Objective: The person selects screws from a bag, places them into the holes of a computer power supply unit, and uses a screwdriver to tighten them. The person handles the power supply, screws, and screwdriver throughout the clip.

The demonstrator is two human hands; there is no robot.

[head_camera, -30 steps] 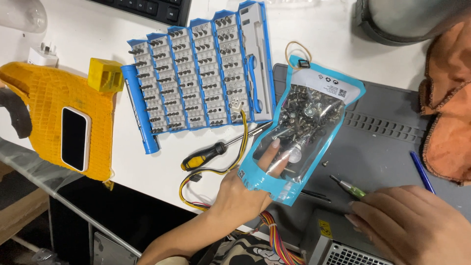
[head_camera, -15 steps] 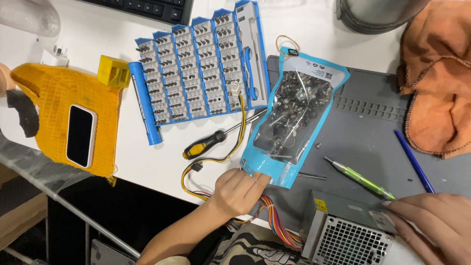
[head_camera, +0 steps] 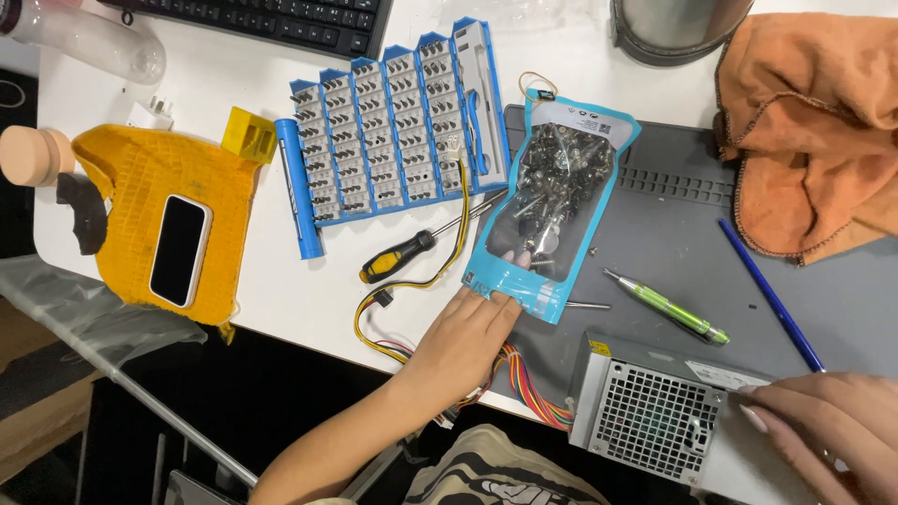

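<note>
My left hand reaches up from the bottom edge to the near end of a blue pouch with a clear window, full of screws and small metal parts. Its fingertips show through the window, inside or under the pouch; I cannot tell which. The pouch lies flat across the edge of a grey work mat. My right hand lies on top of a grey metal power supply box with a grille, at the bottom right. Coloured wires run from the box under my left wrist.
A blue screwdriver-bit rack lies open beside the pouch, with a black-and-yellow screwdriver below it. A green pen tool and a blue pen lie on the mat. An orange cloth is at right, a phone on yellow cloth at left.
My left hand slid down from the pouch's middle to its near end. My right hand moved off the mat onto the power supply box, which has come further into view.
</note>
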